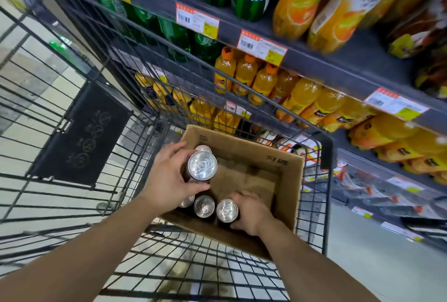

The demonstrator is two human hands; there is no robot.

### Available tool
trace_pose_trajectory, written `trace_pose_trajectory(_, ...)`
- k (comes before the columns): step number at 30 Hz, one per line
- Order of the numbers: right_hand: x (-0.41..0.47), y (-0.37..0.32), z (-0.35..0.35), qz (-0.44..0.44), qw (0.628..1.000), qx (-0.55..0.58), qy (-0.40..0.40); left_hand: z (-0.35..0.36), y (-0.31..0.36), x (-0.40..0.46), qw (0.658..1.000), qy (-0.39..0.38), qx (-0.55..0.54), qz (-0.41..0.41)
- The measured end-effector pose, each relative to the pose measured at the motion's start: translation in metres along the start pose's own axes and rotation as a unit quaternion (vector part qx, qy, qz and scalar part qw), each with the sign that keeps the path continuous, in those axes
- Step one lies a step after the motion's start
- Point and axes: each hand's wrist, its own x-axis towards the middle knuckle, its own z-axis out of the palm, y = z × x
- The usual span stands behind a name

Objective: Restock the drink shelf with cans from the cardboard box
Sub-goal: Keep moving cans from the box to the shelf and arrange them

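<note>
An open cardboard box [287, 180] sits in a wire shopping cart. My left hand [167, 178] grips a dark can with a silver top [202, 165], raised above the others along the box's left side. My right hand [249, 209] curls around another silver-topped can [227, 210] that stands at the box's near edge. Between my hands a loose can [204, 206] stands upright, and a further one [187, 201] is partly hidden under my left hand. One more can [204, 149] peeks out behind the raised can. The right half of the box shows bare cardboard floor.
The black wire cart [324, 156] surrounds the box, its folded child seat [82, 135] at left. To the right stand dark shelves [338, 64] with orange juice bottles [263, 81], green bottles [176, 35] and price tags. Tiled floor shows below the cart.
</note>
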Motion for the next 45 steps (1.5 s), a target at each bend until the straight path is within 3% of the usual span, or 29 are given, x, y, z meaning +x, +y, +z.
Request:
trace_pose_trajectory(10, -0.102, -0.041, -0.112, -0.005, 0.98, 0.058, 0.19, -0.07, 0.084, 0.001, 0.997, -0.035, 0.018, 0.06)
trace_pose_trajectory(14, -0.158, -0.036, -0.15, 0.017, 0.954, 0.141, 0.265, -0.079, 0.139, 0.005, 0.994, -0.049, 0.01, 0.098)
trace_pose_trajectory(18, -0.25, -0.003, -0.174, 0.034, 0.902, 0.231, 0.363, -0.055, 0.221, -0.001, 0.983, -0.047, -0.017, 0.179)
trace_pose_trajectory(23, -0.376, 0.07, -0.168, 0.097, 0.847, 0.28, 0.441, 0.018, 0.342, -0.037, 0.95, -0.086, -0.036, 0.3)
trace_pose_trajectory(30, -0.583, 0.22, -0.097, 0.18, 0.734, 0.368, 0.541, 0.186, 0.519, -0.17, 0.879, -0.172, -0.093, 0.434)
trace_pose_trajectory(39, -0.802, 0.378, -0.024, 0.248, 0.56, 0.422, 0.669, 0.356, 0.703, -0.332, 0.812, -0.262, -0.159, 0.497)
trace_pose_trajectory(45, -0.857, 0.497, -0.018, 0.26, 0.486, 0.428, 0.716, 0.458, 0.807, -0.37, 0.787, -0.291, -0.167, 0.517)
